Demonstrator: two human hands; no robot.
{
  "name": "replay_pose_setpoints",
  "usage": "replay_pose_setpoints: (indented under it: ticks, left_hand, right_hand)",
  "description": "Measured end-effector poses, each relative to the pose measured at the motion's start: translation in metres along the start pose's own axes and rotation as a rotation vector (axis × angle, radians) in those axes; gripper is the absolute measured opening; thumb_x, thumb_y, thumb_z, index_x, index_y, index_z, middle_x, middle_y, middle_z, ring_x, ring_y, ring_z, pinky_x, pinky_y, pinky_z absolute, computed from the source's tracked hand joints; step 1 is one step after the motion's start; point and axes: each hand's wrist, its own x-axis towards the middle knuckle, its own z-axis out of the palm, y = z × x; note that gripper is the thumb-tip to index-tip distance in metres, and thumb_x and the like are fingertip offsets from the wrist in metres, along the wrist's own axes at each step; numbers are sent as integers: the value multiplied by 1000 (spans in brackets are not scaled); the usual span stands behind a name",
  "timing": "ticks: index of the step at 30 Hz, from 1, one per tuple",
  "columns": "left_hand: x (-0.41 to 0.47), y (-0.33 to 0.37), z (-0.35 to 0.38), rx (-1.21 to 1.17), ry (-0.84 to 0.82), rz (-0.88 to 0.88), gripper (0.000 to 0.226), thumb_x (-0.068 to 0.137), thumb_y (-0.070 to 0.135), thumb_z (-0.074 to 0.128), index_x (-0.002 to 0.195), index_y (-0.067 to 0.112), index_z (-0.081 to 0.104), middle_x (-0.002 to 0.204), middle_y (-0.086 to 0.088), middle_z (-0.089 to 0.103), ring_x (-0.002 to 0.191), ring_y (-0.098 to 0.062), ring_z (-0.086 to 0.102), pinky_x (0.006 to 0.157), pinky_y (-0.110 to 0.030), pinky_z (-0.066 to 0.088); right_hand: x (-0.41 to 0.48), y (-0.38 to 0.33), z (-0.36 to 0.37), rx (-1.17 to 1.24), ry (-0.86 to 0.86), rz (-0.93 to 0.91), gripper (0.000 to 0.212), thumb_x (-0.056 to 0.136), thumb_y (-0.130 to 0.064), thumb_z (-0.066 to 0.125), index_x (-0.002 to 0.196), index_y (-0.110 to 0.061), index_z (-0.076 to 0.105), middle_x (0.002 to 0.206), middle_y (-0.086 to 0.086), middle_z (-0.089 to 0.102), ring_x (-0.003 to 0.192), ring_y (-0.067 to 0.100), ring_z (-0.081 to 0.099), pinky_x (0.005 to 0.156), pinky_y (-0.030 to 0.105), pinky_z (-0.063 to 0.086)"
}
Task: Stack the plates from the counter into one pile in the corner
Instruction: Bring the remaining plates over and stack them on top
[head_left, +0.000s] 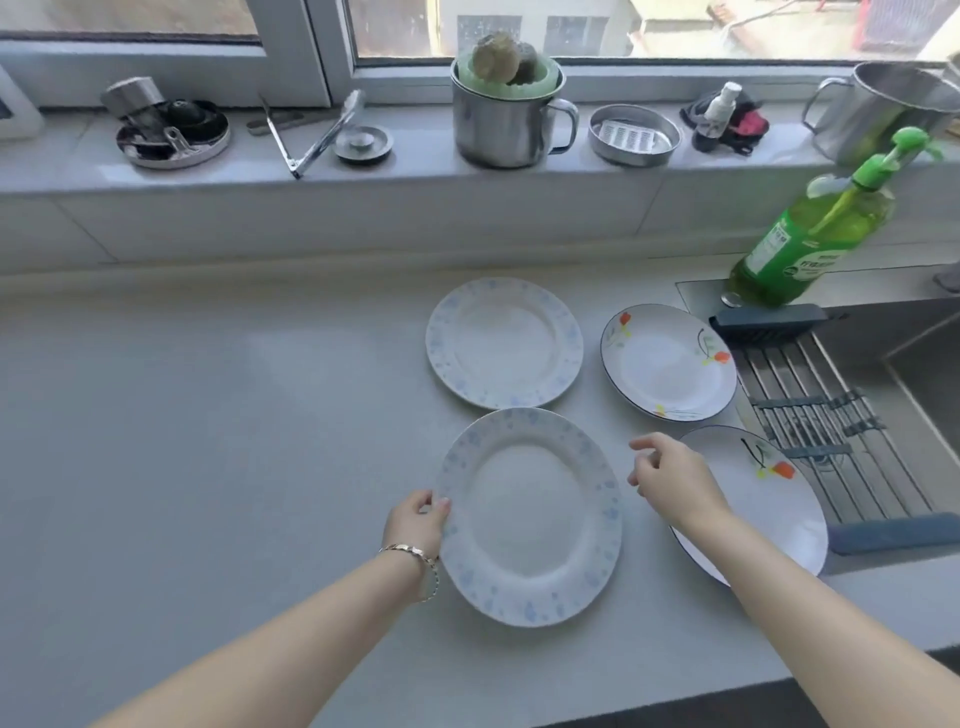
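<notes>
Head view: 4 plates on the pale surface (208, 415), none stacked. L hand (415, 522) has its fingers (439, 506) pinched on the left rim of the near blue-speckled plate (532, 517). R hand (670, 480) hovers w/ fingers loosely spread, holding nothing, just over the left edge of the near flower plate (769, 509). Far blue-speckled plate (504, 343) lies flat behind; far flower plate (670, 361) sits beside it, next to the sink rack (810, 410). Green soap bottle (810, 234) stands behind the rack.
</notes>
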Motion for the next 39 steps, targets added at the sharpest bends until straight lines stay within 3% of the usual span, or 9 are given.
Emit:
replay_pose_setpoints:
  ticks: [4, 10, 15, 24, 27, 29, 33, 37, 39]
  left_hand:
    - [-22, 14, -57, -7, 219, 156, 27, 95, 10, 47, 68, 12, 52, 70, -11, 54, 60, -23, 49, 51, -24, 41]
    - [-41, 17, -173, -342, 476, 180, 28, 96, 14, 46, 70, 19, 56, 76, -6, 55, 71, -24, 52, 64, -27, 45]
    - [-69, 9, -283, -659, 655, 221, 30, 96, 9, 46, 67, 16, 52, 68, -4, 51, 59, -16, 49, 35, -10, 44]
    - [-141, -50, -516, -829, 928, 269, 30, 94, 8, 49, 64, 12, 53, 59, -8, 53, 39, -14, 56, 33, -13, 44]
    - [-159, -80, -582, -789, 1030, 237, 26, 92, 10, 51, 67, 8, 58, 64, -10, 51, 58, -23, 50, 53, -25, 50]
    - [-167, -98, -616, -792, 1088, 194, 17, 91, 10, 52, 84, 1, 64, 62, -10, 52, 58, -23, 50, 63, -32, 50]
    - [-175, -120, -657, -851, 1116, 99, 11, 92, 8, 51, 91, 9, 62, 34, 1, 56, 30, -15, 54, 34, -20, 46]
    - [-172, -131, -676, -835, 1145, 76, 25, 90, 4, 52, 110, -6, 63, 62, -9, 52, 62, -25, 54, 80, -44, 50]
    - [-168, -137, -681, -810, 1167, 54, 26, 89, 4, 53, 110, -6, 63, 69, -14, 55, 78, -28, 55, 85, -44, 48]
  right_hand:
    - [1, -32, 15, -16, 6, -95, 27, 93, -29, 39, 112, -19, 56, 78, -3, 68, 90, 28, 63, 79, 37, 51]
    - [-9, -111, 76, -157, -123, -265, 31, 92, -25, 42, 118, -14, 55, 102, 10, 70, 97, 30, 63, 85, 36, 50]
    - [-53, -202, 161, -311, -287, -457, 33, 91, -25, 44, 121, -17, 53, 108, 11, 68, 101, 27, 63, 87, 36, 51]
    - [-174, -352, 312, -431, -375, -720, 29, 91, -27, 43, 116, -21, 56, 96, 3, 72, 89, 22, 66, 79, 31, 52]
    - [-207, -385, 355, -474, -400, -764, 28, 90, -27, 43, 114, -24, 57, 96, 0, 72, 87, 20, 67, 77, 29, 53]
    - [-225, -402, 378, -497, -410, -785, 26, 90, -27, 43, 111, -25, 58, 94, 0, 72, 85, 20, 68, 76, 28, 53]
    - [-252, -418, 410, -535, -432, -794, 23, 91, -28, 44, 108, -27, 59, 95, -1, 73, 86, 20, 68, 77, 27, 53]
    - [-263, -424, 427, -572, -446, -807, 22, 90, -28, 44, 106, -27, 59, 90, -1, 73, 81, 19, 68, 76, 29, 55]
    - [-264, -428, 428, -580, -445, -805, 19, 90, -28, 43, 103, -28, 58, 88, -2, 72, 80, 18, 68, 75, 29, 56]
